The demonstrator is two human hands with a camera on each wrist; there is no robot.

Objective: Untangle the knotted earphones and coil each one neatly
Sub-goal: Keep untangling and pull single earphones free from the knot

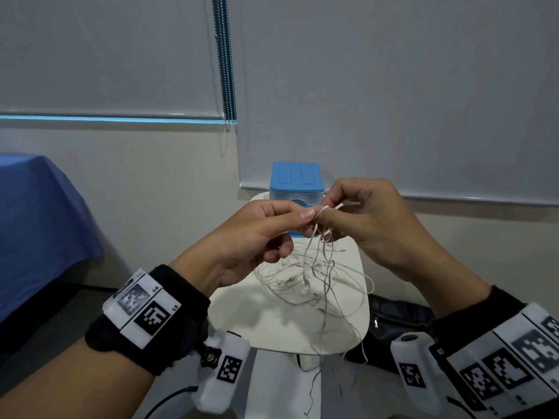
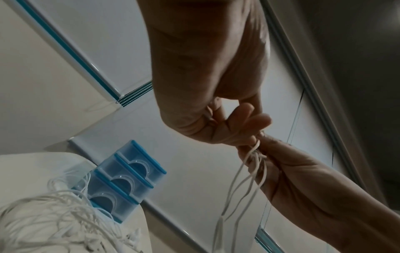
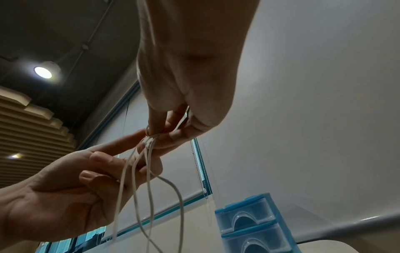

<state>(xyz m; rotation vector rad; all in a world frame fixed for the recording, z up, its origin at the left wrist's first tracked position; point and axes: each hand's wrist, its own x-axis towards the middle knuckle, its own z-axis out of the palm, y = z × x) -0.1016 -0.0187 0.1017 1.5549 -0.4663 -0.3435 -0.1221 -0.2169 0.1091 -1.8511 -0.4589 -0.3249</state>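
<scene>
While both hands were raised above the small white rounded counter (image 1: 302,331), I watched the left hand (image 1: 248,237) and the right hand (image 1: 375,225) meet fingertip to fingertip over the tangled white earphone cords (image 1: 314,276). The left hand pinched a knot of the cord between thumb and forefinger, its other fingers curled loosely below; from the right wrist view the same hand (image 3: 71,193) showed those fingers bent beside the hanging strands. The right hand pinched the same knot from the other side, thumb and forefinger closed on a loop of cord, and in the left wrist view that hand (image 2: 303,179) gripped several strands (image 2: 244,184) that dropped straight down from the pinch. Most of the tangle lay in a loose heap on the counter, under and just in front of the hands, with a few strands trailing over the near edge. Behind the heap, at the far end of the counter, stood a small translucent plastic drawer box with a blue lid (image 1: 296,182); the cords reached its base in the left wrist view. I could see grey roller blinds (image 1: 393,86) on the wall beyond, and a blue cloth-covered surface (image 1: 39,222) off to the left.
</scene>
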